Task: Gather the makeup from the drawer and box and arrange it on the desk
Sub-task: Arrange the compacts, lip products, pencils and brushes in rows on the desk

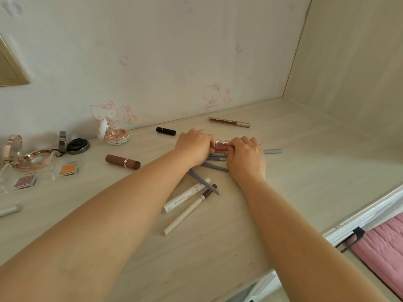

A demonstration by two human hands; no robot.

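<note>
Both my hands meet at the middle of the pale desk. My left hand and my right hand each grip one end of a small rose-gold and pink lip tube, held just above a pile of grey pencils. Under my left forearm lie a white tube and a cream liner pen. A brown lipstick, a black lipstick and a long lip gloss lie apart around the hands.
At the left stand an open round compact, a black compact, a clear-lidded gold compact, and orange and pink blush pans. A silver tube lies at the left edge. Pink bedding lies below the desk's right edge.
</note>
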